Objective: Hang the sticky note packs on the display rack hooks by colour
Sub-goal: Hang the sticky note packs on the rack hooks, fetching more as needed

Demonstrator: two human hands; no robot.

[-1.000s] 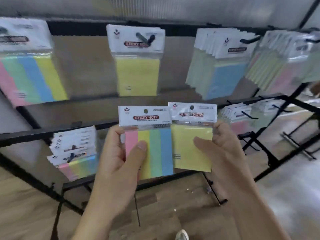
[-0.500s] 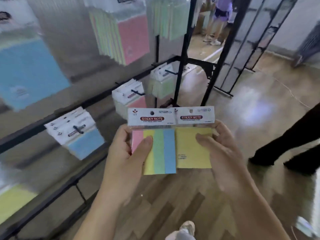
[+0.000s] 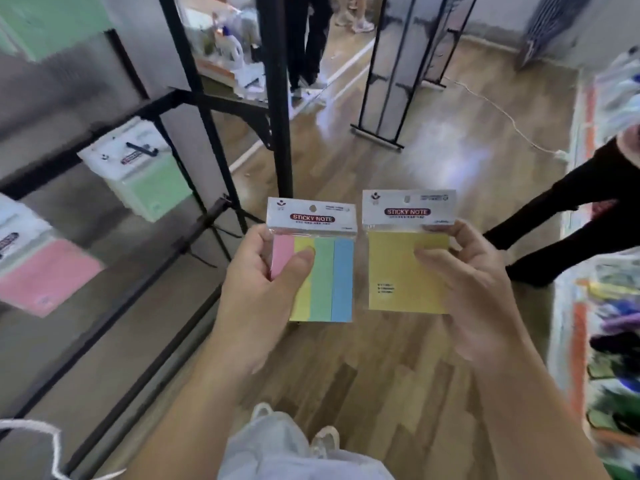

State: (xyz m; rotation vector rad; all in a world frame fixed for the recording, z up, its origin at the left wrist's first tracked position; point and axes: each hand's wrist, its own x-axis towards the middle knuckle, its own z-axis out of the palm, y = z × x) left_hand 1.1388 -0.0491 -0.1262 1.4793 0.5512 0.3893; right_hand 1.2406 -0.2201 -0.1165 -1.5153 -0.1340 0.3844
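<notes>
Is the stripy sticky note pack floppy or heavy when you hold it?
Probably light: the left hand holds the stripy pack up by one edge. It seems fairly stiff, standing flat without drooping. Its plastic wrapper may be slippery.

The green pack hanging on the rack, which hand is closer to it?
Left. The left hand, holding the striped pack, is right of and below the green pack. The right hand, holding the yellow pack, is farther right.

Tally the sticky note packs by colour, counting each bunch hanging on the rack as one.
Striped pack: 1, in the left hand.
Yellow pack: 1, in the right hand.
Green bunch: 2, one blurred at top left.
Pink bunch: 1.
Total: 5.
</notes>
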